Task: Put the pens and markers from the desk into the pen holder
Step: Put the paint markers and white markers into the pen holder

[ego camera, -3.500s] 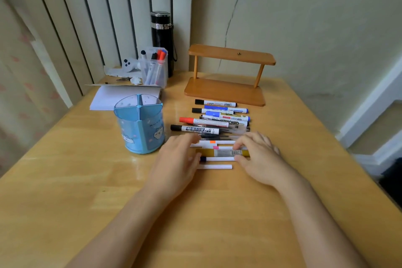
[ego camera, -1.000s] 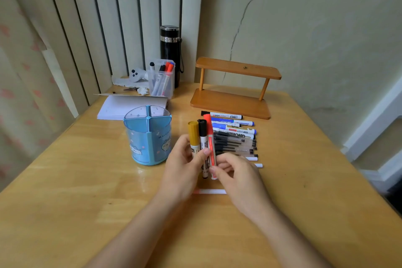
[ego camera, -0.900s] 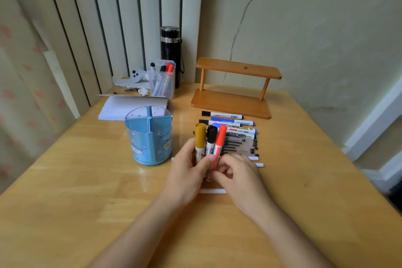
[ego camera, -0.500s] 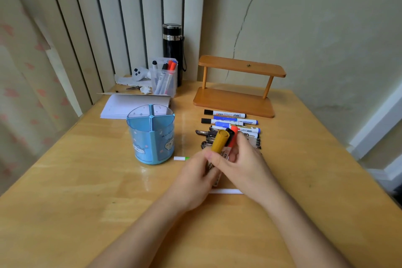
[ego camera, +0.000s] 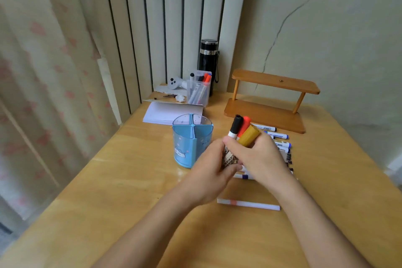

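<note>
You held three markers together in the middle of the frame: one with a black cap (ego camera: 236, 125), one with an orange cap (ego camera: 245, 123) and one with a yellow cap (ego camera: 249, 135). Their caps pointed up. Your left hand (ego camera: 210, 175) gripped them low down, and your right hand (ego camera: 260, 158) wrapped around them from the right. The blue pen holder (ego camera: 191, 140) stood just left of your hands on the desk (ego camera: 108, 202). More markers (ego camera: 279, 137) lay in a row behind your right hand. A white pen (ego camera: 249, 204) lay alone lower down, under your arms. A wooden shelf (ego camera: 269, 102) stood at the upper right, and a black bottle (ego camera: 208, 59) stood at the top middle.
</note>
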